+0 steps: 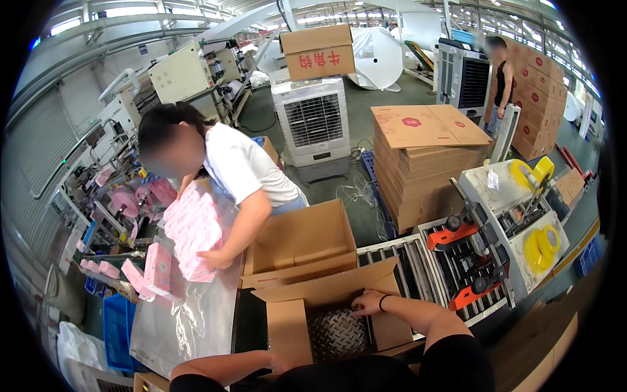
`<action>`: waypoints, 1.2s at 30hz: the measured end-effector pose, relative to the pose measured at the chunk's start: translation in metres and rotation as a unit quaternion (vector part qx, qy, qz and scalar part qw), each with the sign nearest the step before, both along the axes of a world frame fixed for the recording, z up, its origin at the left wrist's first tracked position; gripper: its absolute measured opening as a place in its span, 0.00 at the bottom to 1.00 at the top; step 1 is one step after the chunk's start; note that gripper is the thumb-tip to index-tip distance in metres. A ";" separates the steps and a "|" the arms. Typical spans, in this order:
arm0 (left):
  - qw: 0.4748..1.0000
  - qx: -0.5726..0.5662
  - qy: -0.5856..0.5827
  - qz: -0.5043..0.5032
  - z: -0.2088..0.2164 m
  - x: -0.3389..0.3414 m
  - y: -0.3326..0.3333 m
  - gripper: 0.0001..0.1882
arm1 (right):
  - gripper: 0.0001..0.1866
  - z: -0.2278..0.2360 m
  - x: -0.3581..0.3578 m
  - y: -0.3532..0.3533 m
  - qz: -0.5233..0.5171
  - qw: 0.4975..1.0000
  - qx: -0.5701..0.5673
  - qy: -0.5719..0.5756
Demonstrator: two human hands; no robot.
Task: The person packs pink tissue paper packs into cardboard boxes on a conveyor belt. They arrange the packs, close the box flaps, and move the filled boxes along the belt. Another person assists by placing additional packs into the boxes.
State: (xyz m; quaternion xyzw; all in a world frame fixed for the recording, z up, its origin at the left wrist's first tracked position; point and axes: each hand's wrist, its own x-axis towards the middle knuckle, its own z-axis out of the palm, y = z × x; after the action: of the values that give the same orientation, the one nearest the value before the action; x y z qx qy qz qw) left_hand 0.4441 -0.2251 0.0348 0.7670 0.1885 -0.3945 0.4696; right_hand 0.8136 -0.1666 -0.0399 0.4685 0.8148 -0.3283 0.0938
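Observation:
An open cardboard box [285,326] stands right in front of me, its flaps raised. Through it a diamond-patterned metal plate [338,332] shows at the bottom. My right hand [369,302], with a dark band at the wrist, reaches inside near the far wall; its fingers are slightly bent and apart, holding nothing I can see. At the box's near left side is my left hand [279,361], its fingers hidden. Just beyond stands a second open box [297,238]. To the left, a co-worker [241,166] holds a stack of pink packs [193,228] over the metal table [153,326].
Loose pink packs [157,269] lie at the table's left edge, above a blue crate [119,333]. A roller conveyor [395,261] leads right to a taping machine [486,242]. Flattened cartons [418,173] are stacked behind it. An air cooler [311,121] stands at the back.

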 end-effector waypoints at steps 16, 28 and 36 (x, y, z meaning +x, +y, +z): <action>0.748 0.535 -0.187 0.346 -0.050 -0.023 0.010 0.43 | 0.33 0.044 0.031 -0.125 -0.258 0.884 0.343 0.184; 0.555 0.080 -0.310 0.768 -0.142 -0.106 0.033 0.41 | 0.17 0.075 0.063 -0.109 -0.488 0.682 -0.137 0.527; 0.566 -0.247 -0.238 0.749 -0.041 -0.086 0.022 0.52 | 0.28 0.138 -0.178 -0.100 -0.207 0.895 -0.206 0.337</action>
State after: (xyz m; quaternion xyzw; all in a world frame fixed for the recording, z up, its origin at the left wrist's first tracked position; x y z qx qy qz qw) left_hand 0.3577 -0.2034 -0.0064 0.2711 0.4723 0.2647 0.7958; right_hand 0.6355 -0.2666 0.0983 0.4579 0.5966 -0.6388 -0.1622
